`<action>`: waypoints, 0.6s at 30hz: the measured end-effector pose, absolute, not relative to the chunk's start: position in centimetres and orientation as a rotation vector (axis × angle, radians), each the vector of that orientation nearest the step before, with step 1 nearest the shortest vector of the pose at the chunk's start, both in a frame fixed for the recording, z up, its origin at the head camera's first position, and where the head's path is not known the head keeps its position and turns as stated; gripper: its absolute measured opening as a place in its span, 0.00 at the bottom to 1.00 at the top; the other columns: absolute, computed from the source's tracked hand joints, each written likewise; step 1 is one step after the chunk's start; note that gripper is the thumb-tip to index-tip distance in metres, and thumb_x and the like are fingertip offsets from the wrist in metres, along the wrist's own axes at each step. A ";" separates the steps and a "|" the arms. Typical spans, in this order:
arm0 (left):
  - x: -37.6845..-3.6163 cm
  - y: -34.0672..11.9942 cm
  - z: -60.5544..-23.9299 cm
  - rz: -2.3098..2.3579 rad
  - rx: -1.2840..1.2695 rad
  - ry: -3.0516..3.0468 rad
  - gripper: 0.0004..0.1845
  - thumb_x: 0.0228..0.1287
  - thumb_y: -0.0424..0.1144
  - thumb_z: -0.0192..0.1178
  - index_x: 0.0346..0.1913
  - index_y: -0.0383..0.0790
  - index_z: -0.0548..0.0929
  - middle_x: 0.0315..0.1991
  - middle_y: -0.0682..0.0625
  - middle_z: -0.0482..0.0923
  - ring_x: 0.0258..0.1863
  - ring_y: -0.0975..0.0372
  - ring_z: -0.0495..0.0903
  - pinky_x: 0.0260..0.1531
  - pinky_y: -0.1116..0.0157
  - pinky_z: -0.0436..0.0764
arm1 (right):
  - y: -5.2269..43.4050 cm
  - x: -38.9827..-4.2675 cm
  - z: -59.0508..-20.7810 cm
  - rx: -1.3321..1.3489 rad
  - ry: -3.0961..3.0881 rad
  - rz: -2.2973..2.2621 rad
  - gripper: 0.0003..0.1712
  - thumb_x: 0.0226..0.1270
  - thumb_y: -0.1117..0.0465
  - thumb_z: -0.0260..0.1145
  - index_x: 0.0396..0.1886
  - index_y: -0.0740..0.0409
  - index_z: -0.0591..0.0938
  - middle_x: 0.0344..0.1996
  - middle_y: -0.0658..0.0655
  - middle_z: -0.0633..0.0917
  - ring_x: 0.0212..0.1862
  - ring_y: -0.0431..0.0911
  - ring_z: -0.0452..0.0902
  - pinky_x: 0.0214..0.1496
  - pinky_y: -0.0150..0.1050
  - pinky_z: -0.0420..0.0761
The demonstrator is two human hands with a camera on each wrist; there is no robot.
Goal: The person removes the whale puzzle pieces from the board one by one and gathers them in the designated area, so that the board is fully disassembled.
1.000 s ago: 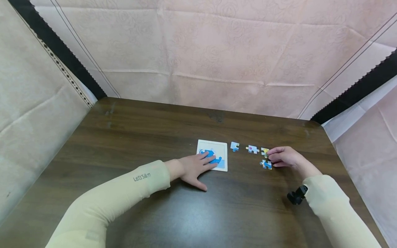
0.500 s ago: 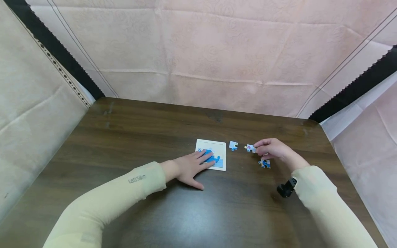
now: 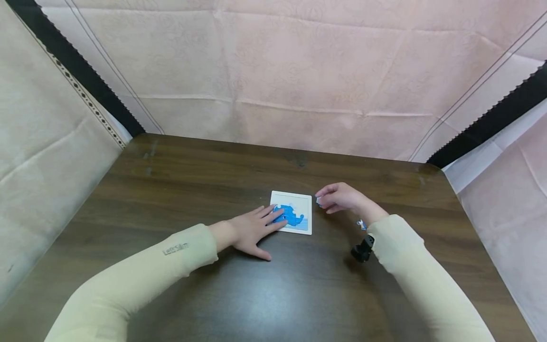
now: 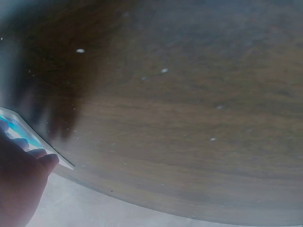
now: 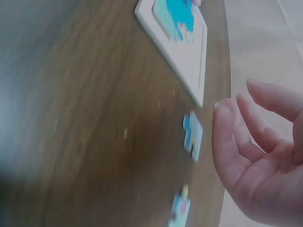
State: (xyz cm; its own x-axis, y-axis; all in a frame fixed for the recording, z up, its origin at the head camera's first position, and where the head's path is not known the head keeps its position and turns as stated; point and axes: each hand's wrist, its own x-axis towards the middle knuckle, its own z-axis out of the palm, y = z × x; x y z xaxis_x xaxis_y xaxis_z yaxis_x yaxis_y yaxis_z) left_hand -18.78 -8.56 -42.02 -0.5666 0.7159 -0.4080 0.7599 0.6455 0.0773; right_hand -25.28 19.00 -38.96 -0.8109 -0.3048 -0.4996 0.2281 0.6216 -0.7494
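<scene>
My left hand lies with spread fingers on a white puzzle tray, over the blue figure assembled in it. In the left wrist view, the fingers of the left hand cover part of the tray's picture. My right hand hovers just right of the tray, above a light-blue puzzle piece. Its fingers are loosely bent with nothing between them in the right wrist view, beside that puzzle piece. A second piece with a pink spot lies nearer the wrist.
Another blue puzzle piece shows partly past the right sleeve. A black wrist camera is strapped at that cuff. The brown wooden table ends at a pale cloth backdrop behind it.
My right hand has swept left across the row of puzzle pieces, from the rightmost ones to the piece nearest the tray. My left hand has slid slightly left, uncovering more of the picture.
</scene>
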 end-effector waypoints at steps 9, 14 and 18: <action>-18.9 -9.1 -42.1 -0.116 1.139 2.454 0.49 0.54 0.73 0.46 0.74 0.57 0.43 0.76 0.51 0.34 0.76 0.55 0.35 0.74 0.55 0.44 | 16.1 -25.1 -39.8 -0.054 2.201 -1.177 0.22 0.64 0.59 0.62 0.57 0.62 0.75 0.52 0.64 0.80 0.43 0.48 0.79 0.48 0.38 0.82; -19.1 -9.1 -42.2 -0.084 1.154 2.455 0.48 0.55 0.73 0.46 0.74 0.55 0.44 0.76 0.50 0.35 0.76 0.56 0.37 0.74 0.56 0.45 | 15.2 -25.1 -40.4 -0.044 2.179 -1.189 0.23 0.64 0.59 0.62 0.58 0.60 0.75 0.52 0.62 0.79 0.42 0.47 0.78 0.53 0.40 0.80; -19.1 -9.0 -42.0 -0.067 1.141 2.453 0.48 0.54 0.73 0.46 0.74 0.56 0.46 0.76 0.50 0.37 0.76 0.56 0.38 0.74 0.56 0.46 | 14.7 -25.1 -40.5 -0.044 2.169 -1.195 0.24 0.64 0.58 0.61 0.60 0.59 0.73 0.53 0.62 0.79 0.44 0.47 0.79 0.55 0.40 0.79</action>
